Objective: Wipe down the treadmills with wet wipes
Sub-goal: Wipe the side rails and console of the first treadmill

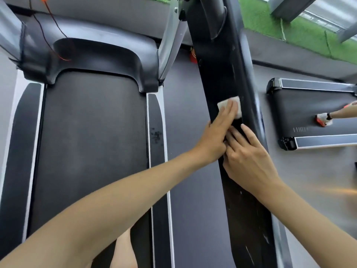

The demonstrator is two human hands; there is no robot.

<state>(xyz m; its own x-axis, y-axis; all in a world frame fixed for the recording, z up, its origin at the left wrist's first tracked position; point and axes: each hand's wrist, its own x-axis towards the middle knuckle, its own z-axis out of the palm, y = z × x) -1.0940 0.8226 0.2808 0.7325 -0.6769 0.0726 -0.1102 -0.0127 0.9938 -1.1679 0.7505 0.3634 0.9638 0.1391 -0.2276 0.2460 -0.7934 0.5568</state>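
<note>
A long black treadmill handrail [222,60] runs from the top centre down to the lower right, with pale streaks on its surface. A small white wet wipe [236,102] lies flat on the rail. My left hand [218,132] presses the wipe against the rail with straight fingers. Just below it, my right hand [249,157] rests on the same rail, fingers extended and touching the left hand's side. The treadmill belt [92,142] lies below on the left.
A second treadmill [309,113] stands at the right, where another person's foot in an orange and white shoe [324,119] steps on the belt. Green turf [280,22] lies at the top right. Red cables [56,26] hang over the motor cover [92,53].
</note>
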